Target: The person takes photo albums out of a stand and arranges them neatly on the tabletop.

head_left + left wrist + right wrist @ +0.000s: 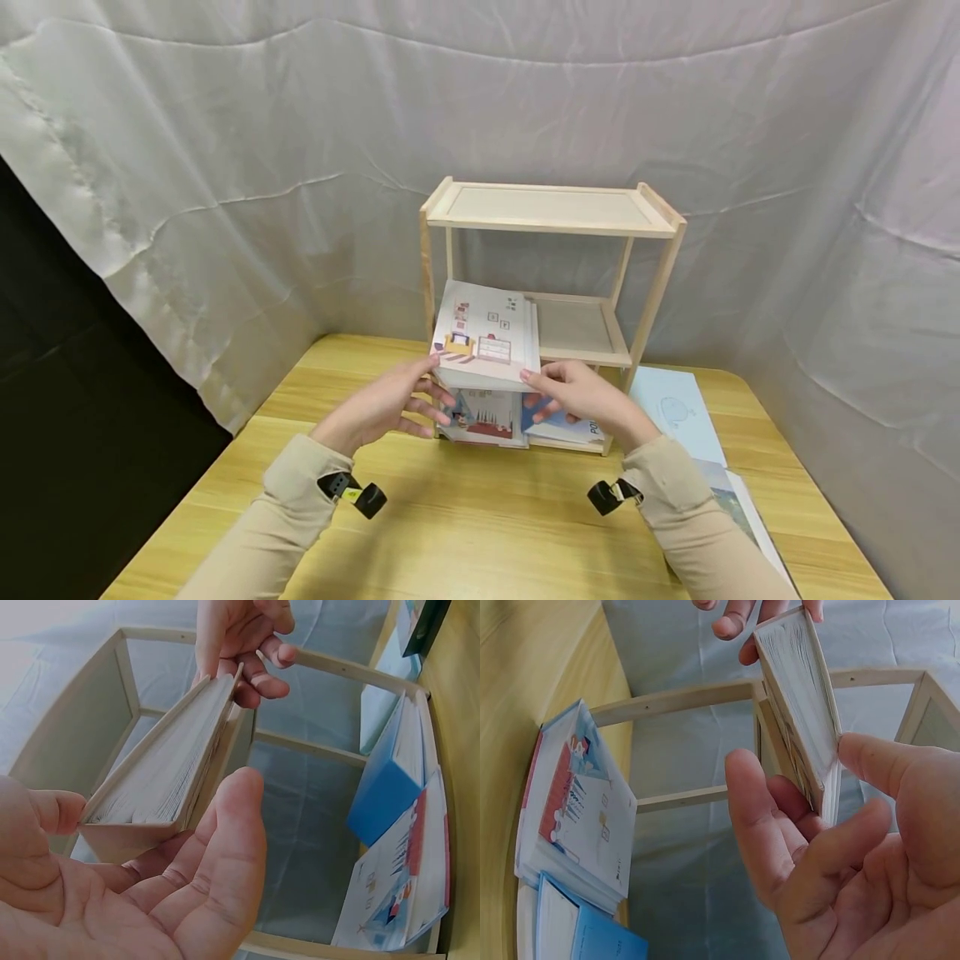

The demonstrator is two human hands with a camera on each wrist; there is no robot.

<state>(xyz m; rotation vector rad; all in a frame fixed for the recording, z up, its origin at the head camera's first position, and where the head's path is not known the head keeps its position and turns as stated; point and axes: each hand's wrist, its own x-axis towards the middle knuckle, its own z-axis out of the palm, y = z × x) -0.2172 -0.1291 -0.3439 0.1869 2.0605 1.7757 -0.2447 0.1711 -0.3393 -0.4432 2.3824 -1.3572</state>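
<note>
Wooden shelf unit (pixel 555 206), w/ illus. book (pixel 480 329) at mid tier (pixel 573 325), L side.
Near edge juts out, prob. for grip rm; L hand (pixel 390 402) & R hand (pixel 583 393) clamp near corners, thumbs on cover, fingers under, prob. to keep it level.

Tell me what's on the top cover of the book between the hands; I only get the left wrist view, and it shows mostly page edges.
Observer: In the head view, the held book has a pale cover with a yellow drawing toward its near left corner.
Operator: Anything drawn on the pale blue item to the right of the shelf?
Observer: Yes, a rounded outline.
Operator: Is anything strapped on by the left sleeve?
Observer: Yes, a small black device by its cuff.
</note>
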